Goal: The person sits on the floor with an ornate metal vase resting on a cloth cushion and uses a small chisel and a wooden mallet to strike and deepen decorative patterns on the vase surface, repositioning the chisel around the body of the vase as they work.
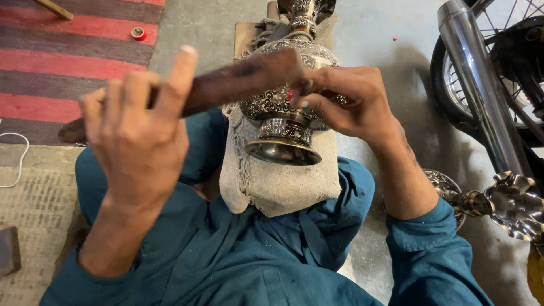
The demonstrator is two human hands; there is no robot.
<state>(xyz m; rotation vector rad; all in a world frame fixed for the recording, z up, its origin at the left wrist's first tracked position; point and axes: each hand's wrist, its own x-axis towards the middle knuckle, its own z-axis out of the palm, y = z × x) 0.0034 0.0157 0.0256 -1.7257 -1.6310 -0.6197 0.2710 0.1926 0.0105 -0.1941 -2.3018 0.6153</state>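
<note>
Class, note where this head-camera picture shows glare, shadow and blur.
Head view: glare streaks the chrome motorcycle exhaust pipe and the engraved silver metal vase's foot; the motorcycle casts a soft shadow across the grey concrete floor; the left hand, nearest the lens, looks slightly soft.

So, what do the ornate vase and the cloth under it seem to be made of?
The vase looks like metal, perhaps silvered or brass: its foot is glossy and mirror-like, and the body carries fine engraved patterns. The cloth looks like coarse woven cotton, matte beige with a frayed edge. The tool in the left hand seems to be dark worn wood.
</note>
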